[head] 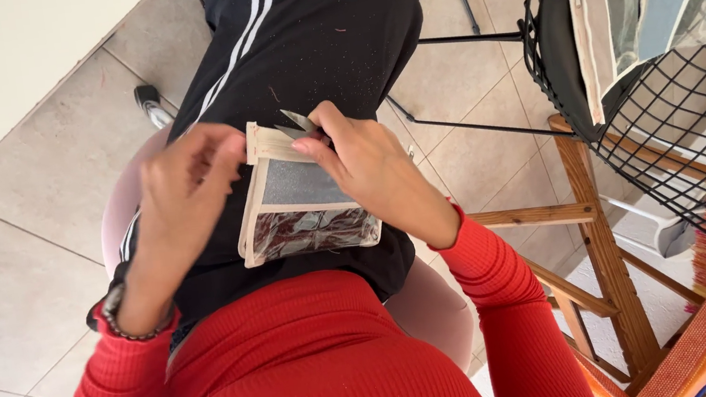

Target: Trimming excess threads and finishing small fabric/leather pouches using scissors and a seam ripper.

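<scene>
I see my left hand (188, 169) curled, its fingers bent in and pinching the top left corner of a small pouch (304, 204) with cream edging, a grey panel and a clear plastic front. The pouch rests on my lap, against the black trousers (306, 34) with white side stripes, just above the hem of my red top (311, 365). My right hand (367, 165) is closed around a small pair of scissors (301, 122); only the metal blade tips show, poking out beside my thumb at the pouch's upper edge. I think the blades are slightly parted, but the grip hides most of them, so I cannot tell for sure. The handles are fully covered by my fingers. My left fingertips are tucked behind the pouch's edge and out of sight.

To the right, a black wire basket (632, 128) holds more pouches (609, 14) of the same kind, cut off by the frame's edge.
</scene>
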